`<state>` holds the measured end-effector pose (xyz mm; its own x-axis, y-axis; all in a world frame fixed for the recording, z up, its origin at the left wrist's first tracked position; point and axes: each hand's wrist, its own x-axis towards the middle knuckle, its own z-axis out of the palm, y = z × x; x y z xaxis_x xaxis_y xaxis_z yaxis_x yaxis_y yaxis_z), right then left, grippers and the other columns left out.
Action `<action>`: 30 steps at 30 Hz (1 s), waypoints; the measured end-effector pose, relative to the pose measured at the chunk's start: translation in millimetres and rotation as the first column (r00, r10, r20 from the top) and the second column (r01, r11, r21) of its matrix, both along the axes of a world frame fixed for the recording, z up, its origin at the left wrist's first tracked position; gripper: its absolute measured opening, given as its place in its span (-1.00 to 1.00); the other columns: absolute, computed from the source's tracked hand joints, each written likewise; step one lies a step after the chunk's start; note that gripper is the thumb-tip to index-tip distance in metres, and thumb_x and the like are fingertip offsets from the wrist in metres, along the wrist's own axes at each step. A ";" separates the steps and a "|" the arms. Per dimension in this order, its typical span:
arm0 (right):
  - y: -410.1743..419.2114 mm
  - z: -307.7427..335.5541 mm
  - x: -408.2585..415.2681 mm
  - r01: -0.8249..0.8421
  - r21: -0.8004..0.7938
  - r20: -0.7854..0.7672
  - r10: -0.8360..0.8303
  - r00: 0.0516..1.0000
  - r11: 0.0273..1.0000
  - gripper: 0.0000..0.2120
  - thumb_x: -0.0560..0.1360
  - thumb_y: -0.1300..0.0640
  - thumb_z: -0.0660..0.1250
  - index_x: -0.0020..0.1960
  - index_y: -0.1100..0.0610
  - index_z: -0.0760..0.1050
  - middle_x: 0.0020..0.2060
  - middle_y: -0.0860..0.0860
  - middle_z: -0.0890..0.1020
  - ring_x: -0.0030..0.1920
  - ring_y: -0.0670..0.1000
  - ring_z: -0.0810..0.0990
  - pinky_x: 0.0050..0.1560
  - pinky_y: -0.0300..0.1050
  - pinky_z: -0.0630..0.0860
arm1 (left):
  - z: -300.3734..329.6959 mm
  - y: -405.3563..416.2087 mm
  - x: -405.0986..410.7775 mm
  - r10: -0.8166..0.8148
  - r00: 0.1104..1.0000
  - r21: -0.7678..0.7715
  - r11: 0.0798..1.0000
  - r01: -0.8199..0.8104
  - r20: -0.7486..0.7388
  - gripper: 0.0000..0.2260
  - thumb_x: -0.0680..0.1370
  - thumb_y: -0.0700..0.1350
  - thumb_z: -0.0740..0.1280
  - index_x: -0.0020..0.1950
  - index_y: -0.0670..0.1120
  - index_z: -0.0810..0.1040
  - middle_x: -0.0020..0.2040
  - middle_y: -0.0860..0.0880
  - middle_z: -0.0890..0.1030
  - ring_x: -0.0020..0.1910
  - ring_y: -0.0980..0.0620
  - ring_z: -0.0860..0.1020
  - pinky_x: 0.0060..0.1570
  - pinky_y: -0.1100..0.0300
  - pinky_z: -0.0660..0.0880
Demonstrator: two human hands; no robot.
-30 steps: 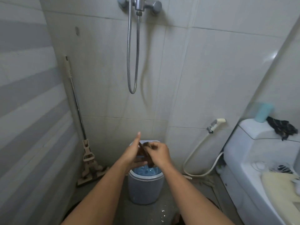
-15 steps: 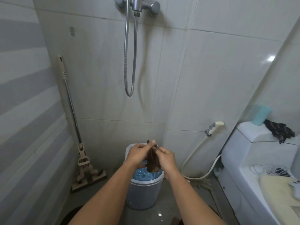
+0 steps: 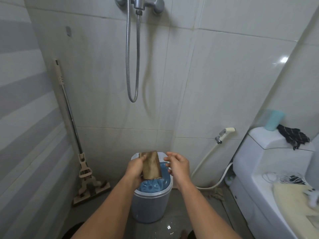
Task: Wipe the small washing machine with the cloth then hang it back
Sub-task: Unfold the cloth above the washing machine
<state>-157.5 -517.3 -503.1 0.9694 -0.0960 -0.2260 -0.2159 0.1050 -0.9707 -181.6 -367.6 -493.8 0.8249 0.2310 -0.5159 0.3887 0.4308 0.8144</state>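
Both forearms reach forward over the small washing machine [image 3: 151, 202] on the floor. The left hand [image 3: 135, 169] grips the folded brown cloth [image 3: 151, 165] upright above the tub; the right hand [image 3: 178, 165] hovers just beside it, fingers loosely spread, holding nothing. No writing is legible.

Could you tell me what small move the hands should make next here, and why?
Probably lower the left hand so the folded brown cloth meets the rim of the small washing machine and start wiping. The cloth is held above the open tub, touching nothing, and the right hand hovers open beside it.
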 end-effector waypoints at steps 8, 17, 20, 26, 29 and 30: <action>-1.8 -21.5 -11.6 -0.272 0.130 -0.227 0.295 0.928 0.954 -0.79 0.48 0.04 0.54 0.05 0.11 0.67 -0.11 0.09 0.71 -0.07 0.08 0.64 -0.17 -0.09 0.57 | -9.5 -1.3 6.4 -0.043 0.999 -0.064 0.997 0.045 0.020 -0.84 0.60 -0.17 0.31 0.04 -0.25 0.60 -0.08 -0.21 0.70 -0.14 -0.14 0.66 -0.12 0.01 0.61; -5.2 -21.8 -19.9 -0.209 0.551 -0.247 0.397 0.884 0.808 -0.58 0.60 -0.09 0.34 0.29 0.20 0.62 0.13 0.23 0.72 0.04 0.17 0.68 -0.02 0.01 0.60 | -17.9 -3.4 -5.6 -0.078 0.997 0.150 0.986 0.077 0.002 -0.88 0.52 -0.08 0.41 -0.08 -0.13 0.63 -0.03 -0.17 0.69 0.04 -0.12 0.61 0.15 -0.06 0.55; -1.1 -23.4 -24.5 -0.188 0.582 -0.229 0.382 0.896 0.791 -0.52 0.60 -0.14 0.33 0.32 0.20 0.61 0.10 0.21 0.73 -0.08 0.12 0.73 -0.16 -0.06 0.62 | -13.7 -3.4 -8.6 -0.095 0.995 0.174 0.981 0.091 0.016 -0.88 0.53 -0.09 0.40 -0.06 -0.13 0.66 -0.03 -0.18 0.68 0.02 -0.13 0.62 0.19 -0.10 0.55; 5.3 -29.5 -37.7 -0.140 0.550 -0.233 0.313 0.921 0.823 -0.48 0.50 -0.17 0.43 0.31 0.16 0.62 0.18 0.22 0.71 0.09 0.20 0.70 -0.10 0.02 0.65 | -17.9 -10.3 -15.5 -0.079 0.997 0.408 0.910 0.069 0.007 -0.84 0.48 -0.03 0.46 -0.06 -0.11 0.68 -0.08 -0.10 0.72 -0.10 -0.04 0.65 0.07 -0.01 0.62; 5.3 -30.0 -47.3 -0.144 0.581 -0.197 0.311 0.930 0.801 -0.55 0.59 -0.10 0.36 0.31 0.21 0.61 0.19 0.24 0.70 0.25 0.26 0.65 0.10 0.14 0.64 | -19.0 -15.7 -22.6 -0.095 0.995 0.461 0.884 0.080 0.010 -0.81 0.48 -0.01 0.46 -0.06 -0.12 0.65 -0.10 -0.08 0.69 -0.19 0.00 0.62 -0.06 0.05 0.63; 6.1 -31.5 -50.2 -0.143 0.590 -0.188 0.307 0.933 0.795 -0.57 0.61 -0.07 0.34 0.31 0.23 0.61 0.20 0.25 0.70 0.30 0.28 0.62 0.21 0.21 0.60 | -20.2 -16.1 -24.9 -0.118 0.993 0.463 0.881 0.103 0.003 -0.81 0.48 0.00 0.46 -0.05 -0.12 0.63 -0.10 -0.10 0.69 -0.23 -0.02 0.63 -0.19 0.07 0.64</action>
<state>-207.7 -511.2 -534.6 0.8437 0.3393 -0.4160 -0.5368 0.5253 -0.6603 -206.5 -383.7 -514.0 0.8723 0.3433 -0.3481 0.3840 -0.0402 0.9225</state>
